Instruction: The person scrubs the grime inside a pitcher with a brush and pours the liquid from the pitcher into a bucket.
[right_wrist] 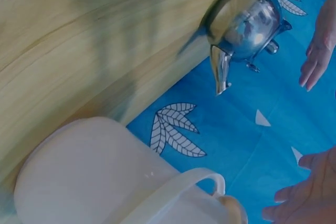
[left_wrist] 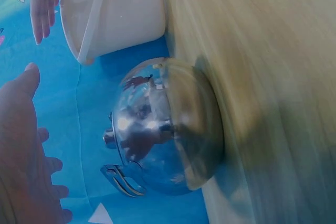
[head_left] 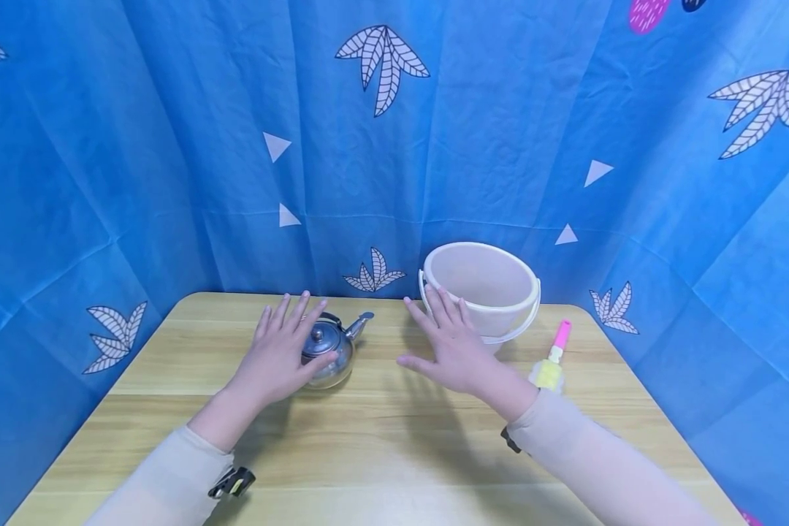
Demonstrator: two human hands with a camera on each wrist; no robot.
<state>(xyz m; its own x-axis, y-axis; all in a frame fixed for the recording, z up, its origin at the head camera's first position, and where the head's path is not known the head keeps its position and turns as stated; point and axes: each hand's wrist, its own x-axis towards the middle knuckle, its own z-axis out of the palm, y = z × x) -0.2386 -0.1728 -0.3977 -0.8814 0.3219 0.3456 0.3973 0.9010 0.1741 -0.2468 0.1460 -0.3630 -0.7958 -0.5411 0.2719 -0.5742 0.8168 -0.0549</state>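
Note:
A shiny metal teapot (head_left: 337, 371) with a lid knob stands on the wooden table, its spout pointing right in the head view. My left hand (head_left: 277, 356) is spread above and in front of it, overlapping its left side in that view and holding nothing. To the right is a white bucket (head_left: 500, 315) with its handle (head_left: 532, 320) hanging down at the front. My right hand (head_left: 456, 347) is held out with spread fingers, overlapping the bucket's left side in the head view. In the left wrist view the left hand (left_wrist: 23, 150) is apart from the teapot (left_wrist: 163, 129).
A brush with a pink handle (head_left: 562, 334) and yellow head (head_left: 549, 375) lies right of the bucket, partly behind my right forearm. Blue patterned curtain (head_left: 368, 168) surrounds the back and sides of the table (head_left: 361, 453). Dark straps show at both cuffs.

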